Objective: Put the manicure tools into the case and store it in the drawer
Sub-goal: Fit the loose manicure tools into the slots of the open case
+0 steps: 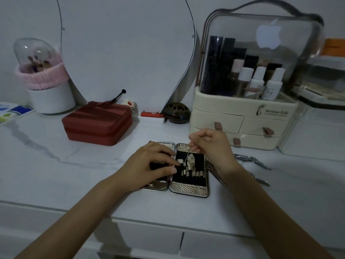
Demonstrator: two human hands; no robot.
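An open manicure case (189, 189) with a metallic textured rim and black lining lies flat on the white table. My left hand (151, 163) rests on its left half, fingers pressing near the hinge. My right hand (209, 144) hovers over the right half and pinches a thin metal tool (186, 156), whose tip points down at the elastic loops. More metal tools lie loose to the right: clippers (250, 160) and another tool (261, 181). Table drawers (149, 240) show below the front edge.
A cream cosmetic organiser (242, 126) with small drawers and a clear lid stands right behind the case. A red zipped box (97, 124) sits at the left, a white brush holder (50, 98) farther back. A mirror leans on the wall.
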